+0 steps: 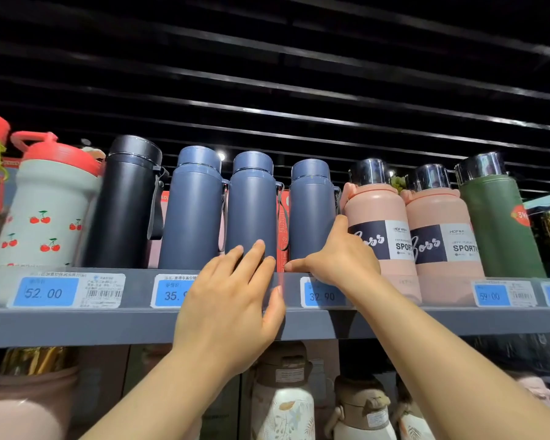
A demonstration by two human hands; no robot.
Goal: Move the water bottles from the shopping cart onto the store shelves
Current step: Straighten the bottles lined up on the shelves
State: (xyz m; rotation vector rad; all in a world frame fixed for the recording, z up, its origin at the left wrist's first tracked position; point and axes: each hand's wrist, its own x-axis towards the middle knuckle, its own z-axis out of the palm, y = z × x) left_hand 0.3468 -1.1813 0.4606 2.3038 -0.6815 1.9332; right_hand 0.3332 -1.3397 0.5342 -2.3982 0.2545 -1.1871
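Three slate-blue water bottles stand upright in a row on the top grey shelf (77, 325). My left hand (232, 300) rests with straight fingers against the base of the middle blue bottle (251, 204). My right hand (337, 255) holds the base of the right blue bottle (310, 211), thumb on its left side and fingers round its right side. The left blue bottle (192, 211) is untouched. The shopping cart is out of view.
A black bottle (126, 204) and a cherry-print bottle with a red lid (48, 204) stand to the left. Two pink sport bottles (378, 223) and a green one (496, 223) stand to the right. Price tags (48, 292) line the shelf edge. More bottles (283, 404) fill the shelf below.
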